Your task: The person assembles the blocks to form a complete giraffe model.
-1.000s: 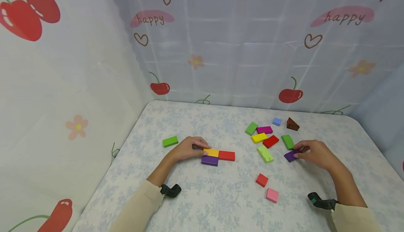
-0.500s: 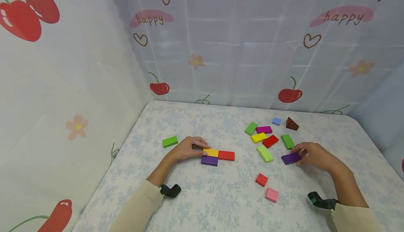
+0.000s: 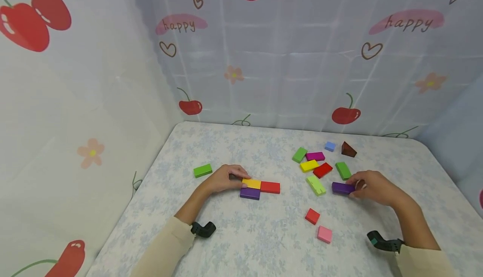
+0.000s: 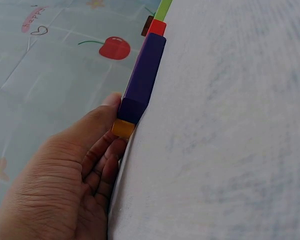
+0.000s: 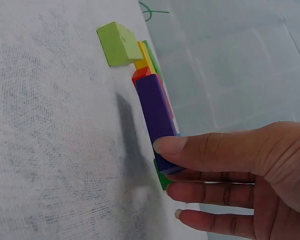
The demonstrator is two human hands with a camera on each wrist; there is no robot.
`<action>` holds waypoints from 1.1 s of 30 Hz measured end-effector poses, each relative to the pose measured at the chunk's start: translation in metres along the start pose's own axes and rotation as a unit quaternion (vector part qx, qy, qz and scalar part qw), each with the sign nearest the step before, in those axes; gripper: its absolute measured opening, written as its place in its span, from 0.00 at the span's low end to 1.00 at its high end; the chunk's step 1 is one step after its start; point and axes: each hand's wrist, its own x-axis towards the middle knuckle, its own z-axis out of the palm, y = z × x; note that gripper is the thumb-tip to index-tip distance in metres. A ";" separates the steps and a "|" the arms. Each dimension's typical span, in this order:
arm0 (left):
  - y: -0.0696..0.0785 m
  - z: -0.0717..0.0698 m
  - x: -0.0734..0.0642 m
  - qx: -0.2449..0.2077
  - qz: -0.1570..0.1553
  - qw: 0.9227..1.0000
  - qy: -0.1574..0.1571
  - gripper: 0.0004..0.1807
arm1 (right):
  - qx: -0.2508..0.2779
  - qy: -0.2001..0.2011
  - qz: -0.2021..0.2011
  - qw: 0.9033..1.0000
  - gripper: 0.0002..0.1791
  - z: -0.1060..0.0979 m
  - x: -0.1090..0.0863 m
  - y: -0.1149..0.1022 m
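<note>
My left hand [image 3: 226, 178] rests at the left end of a yellow-orange block [image 3: 252, 183], pinching it between thumb and fingers; that end shows in the left wrist view [image 4: 123, 128]. Against the block's near side lies a purple block [image 3: 250, 193]. A red block [image 3: 270, 187] adjoins its right end. My right hand [image 3: 375, 187] pinches another purple block [image 3: 342, 188] by its right end. In the right wrist view the thumb lies on this purple block [image 5: 157, 110], and a shadow on the cloth suggests it is held just off the table.
Left of my left hand lies a green block [image 3: 203, 170]. Several coloured blocks, including a light green one [image 3: 315, 185] and a brown wedge [image 3: 348, 149], are scattered back right. A small red block [image 3: 312, 216] and a pink block [image 3: 324, 234] lie nearer.
My right hand has drawn the purple block slightly leftward and turned it so its long side lies nearly crosswise. My left hand keeps its place at the yellow block.
</note>
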 end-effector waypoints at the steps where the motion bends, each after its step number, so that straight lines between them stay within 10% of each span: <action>1: 0.000 0.000 0.000 0.001 0.001 1.000 0.001 0.16 | 0.001 0.003 -0.004 1.000 0.18 0.000 0.000 -0.001; 33: -0.002 0.002 0.001 -0.002 0.003 1.000 0.003 0.16 | -0.002 0.054 -0.107 0.993 0.18 0.028 0.009 -0.069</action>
